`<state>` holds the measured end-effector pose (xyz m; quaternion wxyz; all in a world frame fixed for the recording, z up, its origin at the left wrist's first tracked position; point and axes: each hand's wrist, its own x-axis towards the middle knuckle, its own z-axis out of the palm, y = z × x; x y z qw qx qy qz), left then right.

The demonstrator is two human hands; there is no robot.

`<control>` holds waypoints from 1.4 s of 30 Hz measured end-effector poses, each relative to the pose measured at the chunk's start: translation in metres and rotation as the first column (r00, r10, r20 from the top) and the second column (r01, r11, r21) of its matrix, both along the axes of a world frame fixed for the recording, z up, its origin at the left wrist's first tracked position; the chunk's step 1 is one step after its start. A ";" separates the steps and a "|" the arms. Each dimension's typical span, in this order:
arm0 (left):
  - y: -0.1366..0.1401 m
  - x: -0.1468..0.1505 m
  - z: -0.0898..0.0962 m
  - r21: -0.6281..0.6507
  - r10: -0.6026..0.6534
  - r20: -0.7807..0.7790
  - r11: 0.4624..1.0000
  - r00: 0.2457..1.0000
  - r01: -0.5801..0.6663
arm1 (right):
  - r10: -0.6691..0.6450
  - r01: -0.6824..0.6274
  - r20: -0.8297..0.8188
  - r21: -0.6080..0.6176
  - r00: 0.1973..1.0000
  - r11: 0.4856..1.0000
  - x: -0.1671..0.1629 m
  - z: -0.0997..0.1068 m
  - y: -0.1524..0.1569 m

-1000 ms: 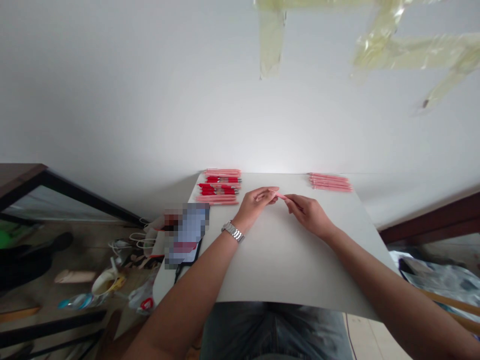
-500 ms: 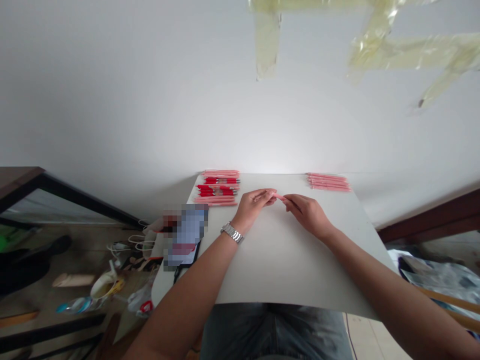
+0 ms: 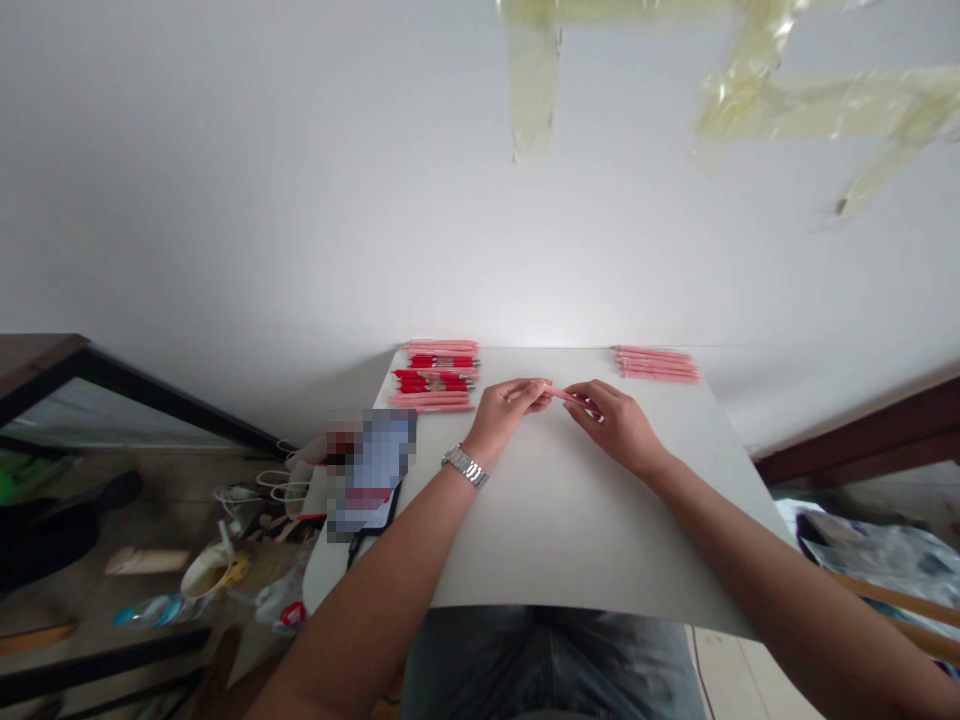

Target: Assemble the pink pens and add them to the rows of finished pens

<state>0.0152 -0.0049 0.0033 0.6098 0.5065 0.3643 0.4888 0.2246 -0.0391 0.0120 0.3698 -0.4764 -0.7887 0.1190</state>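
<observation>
Between my two hands, above the middle of the white table (image 3: 570, 520), is a slim pink pen (image 3: 557, 392). My left hand (image 3: 514, 402) pinches its left end, the fingers closed around it. With thumb and fingertips, my right hand (image 3: 611, 420) grips the right part, and some of the pen shows under those fingers. Past my left hand lies a group of pink and red pens (image 3: 439, 378) at the table's back left. A row of pink pens (image 3: 658, 364) lies at the back right, beyond my right hand.
A phone (image 3: 375, 470), its screen blurred out, lies on the table's left edge by cables. A white wall (image 3: 375, 200) with yellowed tape rises behind the table. On the floor at left are a cup (image 3: 206, 572) and a plastic bottle (image 3: 157, 610); plastic bags (image 3: 885, 545) lie at right.
The fingers of my right hand have loosened and shifted slightly, so more of the pen shows beneath them. My left hand keeps its place, and the pens on the table have not moved.
</observation>
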 end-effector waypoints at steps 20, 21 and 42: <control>0.000 0.000 -0.001 0.025 -0.009 0.005 1.000 1.000 0.008 | -0.022 0.022 0.004 -0.036 1.000 0.999 0.000 -0.002 0.000; 0.000 0.000 -0.001 0.027 -0.010 0.003 1.000 1.000 0.010 | -0.009 0.009 0.015 -0.017 1.000 1.000 0.000 -0.002 0.001; -0.001 -0.001 0.002 0.063 -0.041 -0.043 0.997 0.998 0.044 | -0.054 0.058 0.060 -0.073 0.997 0.996 0.002 0.001 -0.002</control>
